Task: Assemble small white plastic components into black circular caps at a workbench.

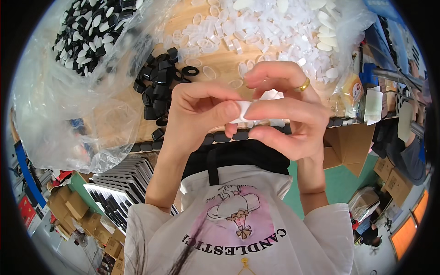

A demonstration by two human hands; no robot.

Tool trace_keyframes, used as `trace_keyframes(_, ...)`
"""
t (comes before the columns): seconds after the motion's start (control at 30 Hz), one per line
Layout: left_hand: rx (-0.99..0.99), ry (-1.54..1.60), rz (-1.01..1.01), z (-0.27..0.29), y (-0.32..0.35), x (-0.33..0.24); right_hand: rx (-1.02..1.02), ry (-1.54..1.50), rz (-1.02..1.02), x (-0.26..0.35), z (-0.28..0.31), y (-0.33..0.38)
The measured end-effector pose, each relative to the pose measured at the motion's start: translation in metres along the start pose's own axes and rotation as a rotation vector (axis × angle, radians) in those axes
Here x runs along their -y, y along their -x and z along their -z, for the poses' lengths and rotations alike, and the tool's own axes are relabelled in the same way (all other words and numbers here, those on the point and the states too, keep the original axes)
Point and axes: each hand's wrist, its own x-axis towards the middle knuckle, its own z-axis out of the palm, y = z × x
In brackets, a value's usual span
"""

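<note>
My left hand (197,112) pinches a small white plastic piece (243,109) between thumb and fingers, above the table's near edge. From the other side the index fingertip of my right hand (295,114) touches this piece. The right thumb and other fingers stand apart from it; one wears a gold ring. Beyond my left hand lies a heap of black caps (158,85) with a flat black ring (190,71) beside it. Clear oval rings (208,72) are scattered farther back. Below the hands, a row of black pieces (240,134) runs along the edge.
At the left, a clear plastic bag (87,110) holds black and white pieces. White oval pieces (325,41) lie at the back right of the wooden table (220,54). Stacked panels (119,188) stand below left, an open cardboard box (350,149) below right. Another person (410,158) is at far right.
</note>
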Motion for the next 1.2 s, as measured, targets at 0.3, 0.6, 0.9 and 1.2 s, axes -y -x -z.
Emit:
trace_keyframes(0.3,-0.123,-1.197,0.031,0.0,0.039,0.033,-0.441,-0.263,-0.424,-0.013,0.002,0.028)
trace_keyframes(0.6,-0.246,-0.714,-0.152,0.004,0.05,0.034,-0.302,0.218,-0.197,0.026,-0.02,0.052)
trace_keyframes(0.9,-0.161,-0.789,-0.596,-0.01,0.052,0.033,-0.293,0.29,0.025,0.04,-0.039,0.045)
trace_keyframes(1.2,-0.213,-0.961,-0.719,-0.008,0.055,0.03,-0.303,0.19,-0.121,0.044,-0.042,0.051)
